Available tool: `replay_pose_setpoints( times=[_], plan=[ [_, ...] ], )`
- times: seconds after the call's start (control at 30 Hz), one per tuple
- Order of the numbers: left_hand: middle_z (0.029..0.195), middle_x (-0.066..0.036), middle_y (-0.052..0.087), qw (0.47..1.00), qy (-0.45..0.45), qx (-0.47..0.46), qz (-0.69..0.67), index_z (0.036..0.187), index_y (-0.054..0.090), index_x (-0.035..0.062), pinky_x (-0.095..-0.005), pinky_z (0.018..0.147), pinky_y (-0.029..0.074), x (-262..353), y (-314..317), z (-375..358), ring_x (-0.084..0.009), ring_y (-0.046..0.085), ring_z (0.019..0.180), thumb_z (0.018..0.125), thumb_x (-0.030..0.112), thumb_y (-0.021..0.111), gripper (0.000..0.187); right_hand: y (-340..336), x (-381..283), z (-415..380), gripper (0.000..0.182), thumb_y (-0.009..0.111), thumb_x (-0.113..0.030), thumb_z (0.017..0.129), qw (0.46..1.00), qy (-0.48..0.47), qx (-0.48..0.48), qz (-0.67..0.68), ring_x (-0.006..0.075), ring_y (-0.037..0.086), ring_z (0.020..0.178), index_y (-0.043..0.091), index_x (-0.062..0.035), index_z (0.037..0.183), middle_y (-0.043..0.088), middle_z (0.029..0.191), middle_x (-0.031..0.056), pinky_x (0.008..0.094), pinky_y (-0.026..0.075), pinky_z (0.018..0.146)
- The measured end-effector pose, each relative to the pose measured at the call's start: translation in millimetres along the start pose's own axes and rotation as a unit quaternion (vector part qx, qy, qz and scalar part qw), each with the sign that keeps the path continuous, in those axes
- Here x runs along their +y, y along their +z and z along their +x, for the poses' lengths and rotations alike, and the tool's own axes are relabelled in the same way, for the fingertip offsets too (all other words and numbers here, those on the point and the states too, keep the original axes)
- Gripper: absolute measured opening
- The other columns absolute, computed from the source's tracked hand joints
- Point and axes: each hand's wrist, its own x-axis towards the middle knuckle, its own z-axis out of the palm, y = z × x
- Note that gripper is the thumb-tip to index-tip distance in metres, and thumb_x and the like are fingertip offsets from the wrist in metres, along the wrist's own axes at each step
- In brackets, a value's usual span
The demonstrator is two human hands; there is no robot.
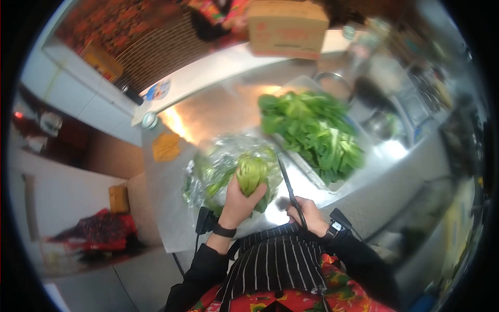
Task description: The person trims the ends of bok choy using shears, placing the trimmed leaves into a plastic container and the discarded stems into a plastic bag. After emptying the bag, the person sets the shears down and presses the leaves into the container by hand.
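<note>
My left hand (240, 204) is wrapped round a green bok choy (251, 174), its pale stem end facing up and away from me. Beneath it lies a crumpled clear plastic bag (208, 156) with more greens partly inside. My right hand (311, 216) is closed on a knife (287, 179), its narrow dark blade pointing up and away, apart from the bok choy. To the right of the blade, a large heap of leafy bok choy (312, 132) fills a pale tray (304, 169).
The steel counter (166, 213) carries a yellow-orange cloth (166, 147) and a small round container (149, 120) at left. Metal bowls (382, 125) stand at right. Behind, a cardboard box (287, 29) sits on a white ledge (208, 73), beside another person's arm (236, 23).
</note>
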Motion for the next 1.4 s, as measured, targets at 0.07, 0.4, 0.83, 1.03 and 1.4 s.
replay_pose_setpoints(
  times=[0.07,0.4,0.83,1.03,1.4],
  plan=[
    [0.115,-0.017,0.063,0.999,0.015,0.021,-0.035,0.128,0.051,-0.0022,-0.0322,0.087,0.052,11.2,37.1,31.6,-0.0195,0.062,0.103,0.085,0.005,0.07,0.047,-8.8,-2.4,-18.3,0.022,0.063,-0.019,0.09,0.998,-0.018,0.049,0.038,0.0138,0.063,0.062,0.064,0.0019,0.096,0.063,0.07,0.0055,0.0286,0.051,0.058],
    [0.138,-0.03,0.047,0.956,0.076,-0.111,0.259,0.141,0.041,-0.0085,-0.0469,0.111,0.038,-34.5,179.6,123.3,-0.0455,0.046,0.127,0.089,0.015,0.067,0.062,-59.5,27.7,-79.2,0.035,0.056,-0.031,0.096,0.938,0.092,0.247,0.227,0.0151,0.061,0.06,0.062,0.0044,0.095,0.061,0.072,0.0057,0.0285,0.049,0.057],
    [0.106,-0.023,0.064,0.894,-0.092,-0.106,0.425,0.102,0.063,0.0014,-0.0477,0.09,0.05,-102.1,-68.1,-1.9,-0.0414,0.062,0.101,0.087,0.014,0.064,0.02,-43.7,-1.1,-58.3,0.028,0.06,-0.025,0.096,0.988,0.042,0.107,0.1,0.0162,0.063,0.061,0.062,0.0026,0.094,0.064,0.075,0.007,0.0292,0.051,0.058],
    [0.106,-0.024,0.07,0.818,-0.205,-0.031,0.537,0.11,0.068,0.0006,-0.0479,0.089,0.054,-130.5,-128.6,-11.1,-0.0395,0.068,0.102,0.086,0.026,0.068,0.035,-20.2,-35.8,-24.9,0.032,0.065,-0.029,0.096,0.995,0.009,-0.029,-0.099,0.0195,0.062,0.06,0.063,0.0029,0.103,0.062,0.069,0.0104,0.0347,0.049,0.06],
    [0.102,-0.017,0.067,0.941,-0.242,-0.077,0.224,0.127,0.055,-0.0006,-0.0379,0.077,0.057,-119.2,-103.1,12.2,-0.0247,0.068,0.093,0.087,0.02,0.069,0.047,10.2,-37.6,-9.7,0.042,0.064,-0.037,0.095,0.991,0.033,-0.075,-0.101,0.023,0.06,0.059,0.062,0.0019,0.109,0.06,0.067,0.0115,0.0399,0.048,0.061]
  ],
)
